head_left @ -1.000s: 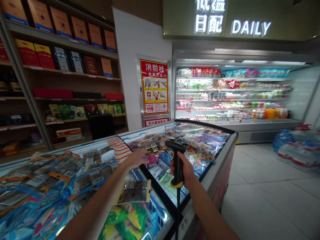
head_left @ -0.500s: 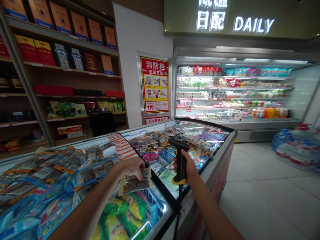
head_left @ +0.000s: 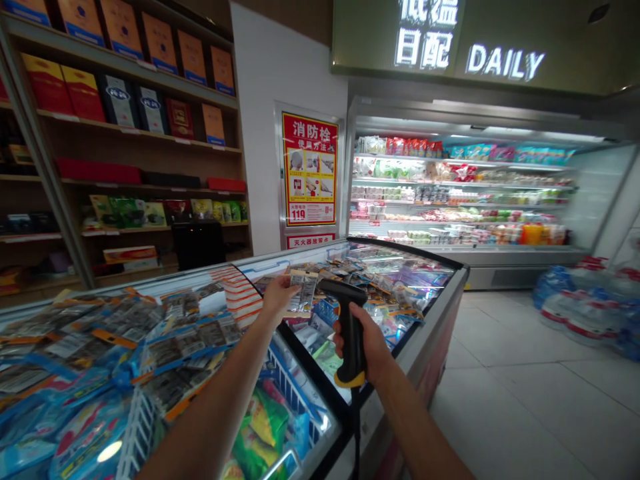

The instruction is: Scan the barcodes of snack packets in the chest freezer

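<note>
Flat packet [head_left: 303, 291] is just off the middle of the view, around 7 o'clock, held up over the freezer. Biggest thing here is that chest freezer [head_left: 435, 320], glass on top, sweeping from 9 o'clock down through 6 and round to 3. Then there's a lit open fridge [head_left: 450, 257] full of groceries between 2 and 3, and a tall shelf unit [head_left: 150, 160] with boxed goods at 10. A green sign panel [head_left: 465, 47] reading DAILY hangs between 1 and 2, a red poster [head_left: 310, 170] sits near 12, and bottled water [head_left: 580, 307] is on the floor between 3 and 4. Loads of similar packets [head_left: 115, 320] are heaped between 8 and 9, plus green-and-yellow bags [head_left: 263, 427] between 6 and 7. Down to the hands: right hand [head_left: 371, 343], about 5 o'clock, has its fingers wrapped round the handle of a black handheld scanner [head_left: 353, 333], cord dropping toward 6. Can't tell if the trigger's pressed. Left hand [head_left: 278, 297] is pinching the packet by its left edge, so the packet's right beside the scanner's head; can't tell if they touch.
</note>
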Demonstrator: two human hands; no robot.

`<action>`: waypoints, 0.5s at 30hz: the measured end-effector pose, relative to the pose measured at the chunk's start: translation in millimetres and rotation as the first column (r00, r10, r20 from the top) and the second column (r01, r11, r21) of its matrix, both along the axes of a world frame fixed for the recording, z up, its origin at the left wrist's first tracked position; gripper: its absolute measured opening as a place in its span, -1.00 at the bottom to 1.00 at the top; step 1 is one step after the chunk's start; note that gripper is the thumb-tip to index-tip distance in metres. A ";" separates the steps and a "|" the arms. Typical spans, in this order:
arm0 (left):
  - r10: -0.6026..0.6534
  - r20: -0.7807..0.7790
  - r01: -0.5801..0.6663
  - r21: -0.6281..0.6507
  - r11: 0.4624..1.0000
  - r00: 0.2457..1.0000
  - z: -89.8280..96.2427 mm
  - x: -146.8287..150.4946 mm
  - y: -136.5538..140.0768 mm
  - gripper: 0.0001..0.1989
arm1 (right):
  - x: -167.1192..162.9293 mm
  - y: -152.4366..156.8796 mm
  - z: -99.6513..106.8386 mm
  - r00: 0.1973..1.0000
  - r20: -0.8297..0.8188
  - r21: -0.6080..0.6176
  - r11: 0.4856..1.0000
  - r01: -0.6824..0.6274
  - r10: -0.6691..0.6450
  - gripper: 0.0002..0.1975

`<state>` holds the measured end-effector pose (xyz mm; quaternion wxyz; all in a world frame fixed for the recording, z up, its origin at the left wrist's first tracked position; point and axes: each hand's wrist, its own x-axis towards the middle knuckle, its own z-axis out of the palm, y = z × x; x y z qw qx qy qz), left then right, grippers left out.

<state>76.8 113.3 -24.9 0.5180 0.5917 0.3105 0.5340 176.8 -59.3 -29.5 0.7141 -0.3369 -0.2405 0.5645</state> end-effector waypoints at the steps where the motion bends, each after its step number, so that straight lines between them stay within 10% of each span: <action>1: 0.001 0.013 -0.001 0.003 1.000 1.000 -2.6 2.8 2.0 -0.82 | -0.2 0.0 0.3 1.000 0.001 -0.002 1.000 -0.003 0.003 -0.70; 15: 0.169 -0.063 -0.171 -0.032 0.985 0.984 -15.9 6.7 17.8 -0.82 | 10.6 3.0 2.6 1.000 -0.025 0.035 0.999 0.011 -0.010 -0.70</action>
